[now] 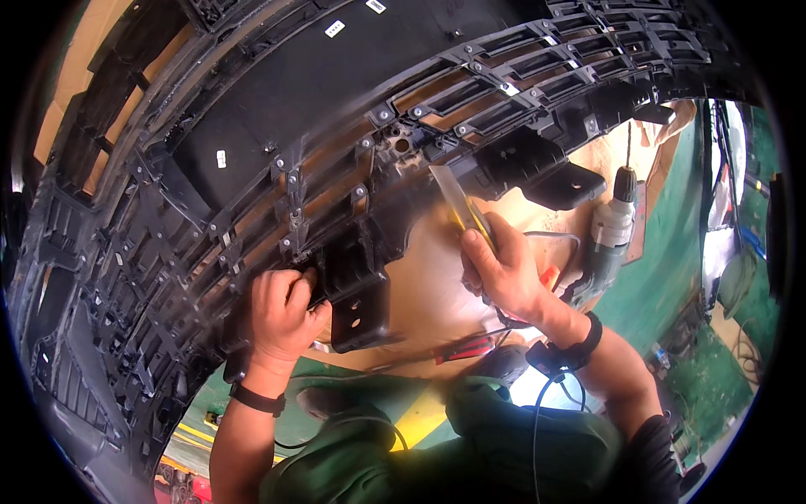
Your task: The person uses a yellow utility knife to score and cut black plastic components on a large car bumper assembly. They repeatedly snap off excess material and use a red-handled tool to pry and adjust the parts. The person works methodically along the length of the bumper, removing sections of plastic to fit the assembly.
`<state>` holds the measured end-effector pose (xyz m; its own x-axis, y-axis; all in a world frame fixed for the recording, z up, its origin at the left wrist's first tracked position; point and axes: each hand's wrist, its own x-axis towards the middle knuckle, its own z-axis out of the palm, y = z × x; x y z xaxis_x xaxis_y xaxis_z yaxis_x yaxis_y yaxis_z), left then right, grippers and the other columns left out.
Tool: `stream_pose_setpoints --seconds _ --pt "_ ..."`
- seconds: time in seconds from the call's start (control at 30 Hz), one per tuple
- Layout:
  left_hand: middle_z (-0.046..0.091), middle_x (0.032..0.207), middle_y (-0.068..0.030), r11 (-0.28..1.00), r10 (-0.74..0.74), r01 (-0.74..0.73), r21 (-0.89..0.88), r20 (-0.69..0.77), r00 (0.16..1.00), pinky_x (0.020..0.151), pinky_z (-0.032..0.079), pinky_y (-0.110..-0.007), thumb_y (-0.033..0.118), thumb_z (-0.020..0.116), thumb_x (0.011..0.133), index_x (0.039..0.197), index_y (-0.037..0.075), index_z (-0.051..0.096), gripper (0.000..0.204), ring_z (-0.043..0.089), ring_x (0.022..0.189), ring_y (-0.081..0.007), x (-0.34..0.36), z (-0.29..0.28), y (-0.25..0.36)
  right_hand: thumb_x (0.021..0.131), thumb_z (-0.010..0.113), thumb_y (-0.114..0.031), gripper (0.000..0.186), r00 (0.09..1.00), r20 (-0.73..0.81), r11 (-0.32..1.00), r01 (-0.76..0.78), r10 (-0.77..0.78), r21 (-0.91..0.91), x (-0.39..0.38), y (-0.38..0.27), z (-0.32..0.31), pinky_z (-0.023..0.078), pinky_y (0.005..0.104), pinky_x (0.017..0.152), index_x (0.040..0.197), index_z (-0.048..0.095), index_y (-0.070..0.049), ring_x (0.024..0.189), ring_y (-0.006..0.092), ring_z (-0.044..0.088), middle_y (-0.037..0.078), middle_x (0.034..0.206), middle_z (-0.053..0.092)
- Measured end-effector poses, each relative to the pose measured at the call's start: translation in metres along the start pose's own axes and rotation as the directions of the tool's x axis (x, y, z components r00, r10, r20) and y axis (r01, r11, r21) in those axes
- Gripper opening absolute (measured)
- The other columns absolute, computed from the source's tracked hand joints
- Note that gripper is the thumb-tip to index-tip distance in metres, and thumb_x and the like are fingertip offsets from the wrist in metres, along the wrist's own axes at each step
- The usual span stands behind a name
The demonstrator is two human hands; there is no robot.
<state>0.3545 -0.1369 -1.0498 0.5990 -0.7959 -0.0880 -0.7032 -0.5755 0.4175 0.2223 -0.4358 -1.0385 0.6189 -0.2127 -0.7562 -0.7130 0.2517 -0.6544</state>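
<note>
A large black plastic car bumper with a slatted grille (504,63) spans the upper and left part of the view, with small bolts along its bars. My left hand (284,312) has its fingers curled around the inner edge of the bumper, left of a black bracket (357,315) with holes. My right hand (510,273) grips a yellow-handled tool with a broad metal blade (449,189), probably a utility knife, its tip near the bumper's inner edge. A dark round fitting (403,144) sits on the grille above the blade.
A grey-green power drill (609,231) with a long bit lies at the right on cardboard (646,151). Green floor (646,294) shows beyond it, with cables at the far right. My legs in green trousers (520,437) are at the bottom, near a yellow floor stripe.
</note>
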Motion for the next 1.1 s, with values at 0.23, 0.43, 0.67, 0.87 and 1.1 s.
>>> stream_pose_setpoints --seconds 0.23,0.43,0.67,0.87,1.1 --pt "0.056 0.099 -0.0067 1.000 -0.005 0.005 0.004 -0.015 1.000 0.080 0.048 -0.043 0.018 0.076 0.071 0.106 0.007 0.070 0.037 0.058 0.089 -0.0290 -0.001 0.000 0.000 0.110 0.056 -0.033 0.036 1.000 0.024 0.999 -0.020 0.019 0.031 0.000 0.000 -0.003 0.046 0.0261 0.052 0.114 0.051 0.002 0.056 0.0091 0.053 0.002 0.069 0.054" --pt "0.056 0.098 -0.0070 1.000 0.016 -0.016 0.006 -0.017 1.000 0.077 0.048 -0.043 0.017 0.076 0.072 0.106 0.006 0.071 0.037 0.058 0.087 -0.0290 0.000 0.001 -0.002 0.108 0.059 -0.027 0.030 1.000 0.003 0.996 -0.003 0.003 0.091 0.003 0.004 -0.003 0.048 0.0247 0.053 0.114 0.056 0.002 0.058 0.0080 0.057 0.001 0.072 0.059" --pt "0.056 0.097 -0.0073 1.000 0.019 -0.019 0.004 -0.008 1.000 0.078 0.046 -0.043 0.022 0.071 0.077 0.105 0.005 0.071 0.033 0.057 0.085 -0.0289 -0.001 0.002 -0.002 0.107 0.060 -0.028 0.041 0.997 -0.021 0.970 0.074 -0.081 -0.234 0.007 0.012 -0.003 0.050 0.0284 0.056 0.134 0.055 0.002 0.059 0.0091 0.059 0.003 0.074 0.061" --pt "0.055 0.094 -0.0078 1.000 0.012 -0.012 -0.011 0.000 1.000 0.076 0.043 -0.043 0.025 0.066 0.079 0.103 0.002 0.071 0.033 0.056 0.083 -0.0282 -0.001 0.004 0.000 0.107 0.058 -0.029 0.044 0.993 0.058 0.989 -0.099 0.105 -0.110 0.004 -0.019 -0.007 0.051 0.0286 0.056 0.138 0.053 0.002 0.059 0.0102 0.061 0.003 0.073 0.061" --pt "0.054 0.092 -0.0088 0.999 0.035 -0.035 -0.036 0.000 0.999 0.076 0.043 -0.043 0.025 0.064 0.080 0.103 0.001 0.069 0.034 0.055 0.083 -0.0291 0.003 0.005 -0.001 0.107 0.059 -0.030 0.040 0.997 0.033 0.920 0.072 -0.064 -0.386 0.009 -0.022 -0.011 0.052 0.0327 0.056 0.129 0.056 0.003 0.059 0.0159 0.064 0.007 0.068 0.061"
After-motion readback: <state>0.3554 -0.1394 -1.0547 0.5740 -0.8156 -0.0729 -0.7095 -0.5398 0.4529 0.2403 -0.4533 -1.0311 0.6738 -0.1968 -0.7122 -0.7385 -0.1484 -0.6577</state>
